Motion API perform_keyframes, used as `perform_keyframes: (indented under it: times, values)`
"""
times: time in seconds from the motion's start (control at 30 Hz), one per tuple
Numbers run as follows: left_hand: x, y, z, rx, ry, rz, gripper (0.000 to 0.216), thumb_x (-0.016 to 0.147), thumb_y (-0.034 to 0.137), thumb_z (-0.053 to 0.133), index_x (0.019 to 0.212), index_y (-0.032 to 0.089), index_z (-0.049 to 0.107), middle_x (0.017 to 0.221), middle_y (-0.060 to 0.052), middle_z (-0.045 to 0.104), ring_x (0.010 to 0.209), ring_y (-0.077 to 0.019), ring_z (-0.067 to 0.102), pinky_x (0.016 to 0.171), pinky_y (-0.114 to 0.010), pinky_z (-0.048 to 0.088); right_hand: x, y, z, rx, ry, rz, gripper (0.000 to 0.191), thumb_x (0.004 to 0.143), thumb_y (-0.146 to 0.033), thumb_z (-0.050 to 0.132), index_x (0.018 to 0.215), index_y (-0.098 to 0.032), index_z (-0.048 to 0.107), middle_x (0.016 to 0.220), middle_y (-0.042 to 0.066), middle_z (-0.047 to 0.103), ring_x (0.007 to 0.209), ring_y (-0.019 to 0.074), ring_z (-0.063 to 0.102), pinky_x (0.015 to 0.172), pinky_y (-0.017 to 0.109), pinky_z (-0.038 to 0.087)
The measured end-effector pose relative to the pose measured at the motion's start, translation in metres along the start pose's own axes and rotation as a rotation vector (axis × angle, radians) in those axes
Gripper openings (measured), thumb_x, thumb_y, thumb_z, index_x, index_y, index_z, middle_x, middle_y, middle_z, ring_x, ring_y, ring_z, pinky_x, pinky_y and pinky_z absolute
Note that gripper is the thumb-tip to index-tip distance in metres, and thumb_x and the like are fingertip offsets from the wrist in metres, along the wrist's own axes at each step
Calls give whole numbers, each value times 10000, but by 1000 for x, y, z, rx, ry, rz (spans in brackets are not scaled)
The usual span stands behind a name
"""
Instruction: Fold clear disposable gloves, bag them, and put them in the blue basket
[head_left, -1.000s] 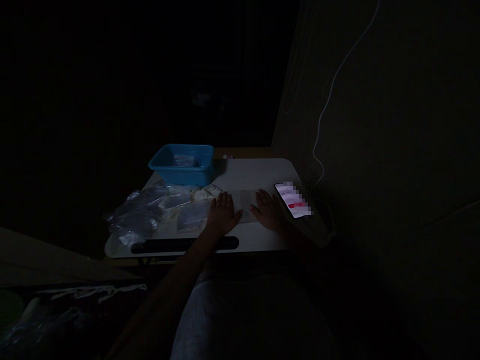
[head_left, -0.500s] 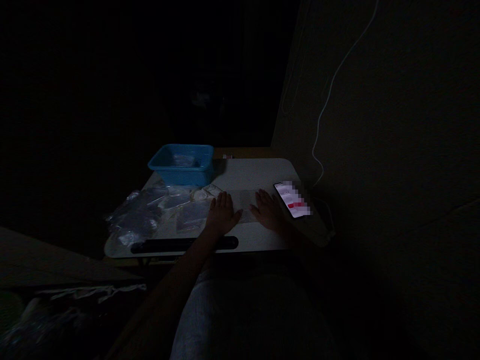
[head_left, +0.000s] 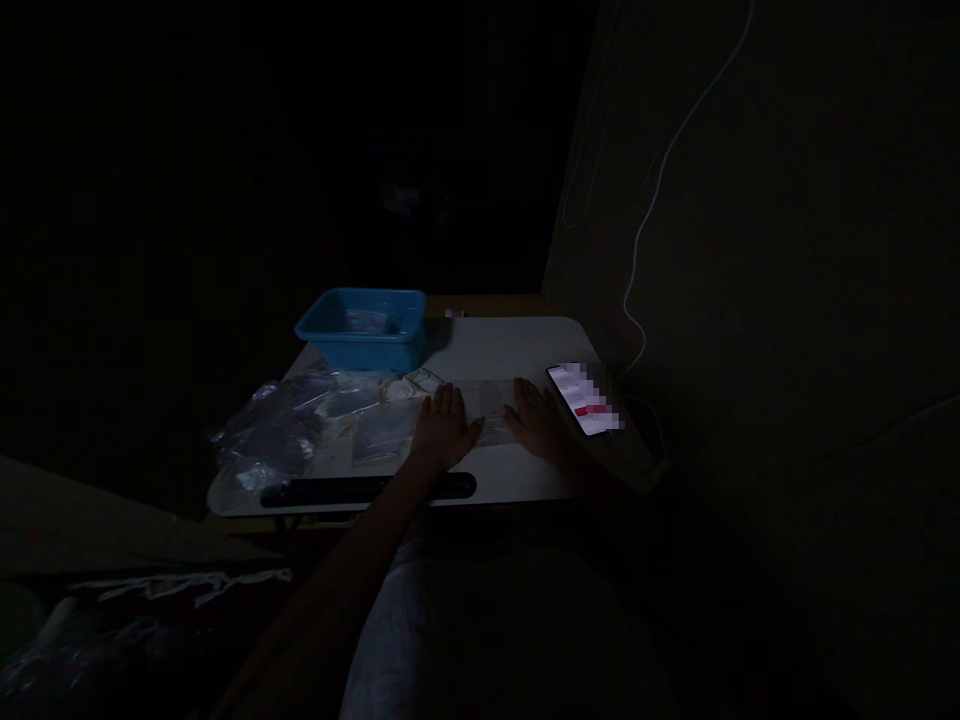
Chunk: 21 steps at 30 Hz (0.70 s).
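The scene is very dark. My left hand (head_left: 443,428) lies flat, palm down, fingers stretched out, on a small white table (head_left: 495,350). My right hand (head_left: 537,418) lies flat beside it, fingers out. Between and under both hands a clear flat plastic bag (head_left: 491,405) rests on the table; both hands touch its ends. Neither hand grips anything.
A blue plastic tub (head_left: 364,328) stands at the table's far left. Several clear plastic bags (head_left: 292,425) are heaped at the left. A lit phone (head_left: 583,400) lies by my right hand, with a white cable (head_left: 645,230) up the wall. A black bar (head_left: 367,488) lines the near edge.
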<state>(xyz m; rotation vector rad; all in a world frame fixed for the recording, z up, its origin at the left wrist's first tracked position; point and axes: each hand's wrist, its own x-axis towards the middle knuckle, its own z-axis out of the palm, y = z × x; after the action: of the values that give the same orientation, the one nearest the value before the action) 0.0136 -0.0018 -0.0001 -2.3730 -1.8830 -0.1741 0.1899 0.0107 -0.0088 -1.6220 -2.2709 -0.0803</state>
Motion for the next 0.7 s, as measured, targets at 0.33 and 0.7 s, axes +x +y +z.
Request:
perform_keyframes:
  times: [0.33, 0.7]
  values:
    - [0, -1, 3, -26, 16, 0, 703, 864, 510, 200, 1336, -6, 274, 1404, -205, 276, 1315, -287, 213, 1050, -435, 186, 2, 5, 8, -8, 68, 11, 584, 889, -397, 255, 1310, 0, 334, 1329, 221, 401, 1259, 276, 339, 1021, 437, 261]
    - [0, -2, 6, -83, 58, 8, 684, 861, 506, 252, 1328, 8, 288, 1397, -216, 286, 1312, -289, 221, 1049, -449, 196, 1, 4, 7, -38, 81, 7, 586, 896, -397, 239, 1293, 16, 362, 1315, 234, 413, 1249, 281, 353, 1018, 427, 272]
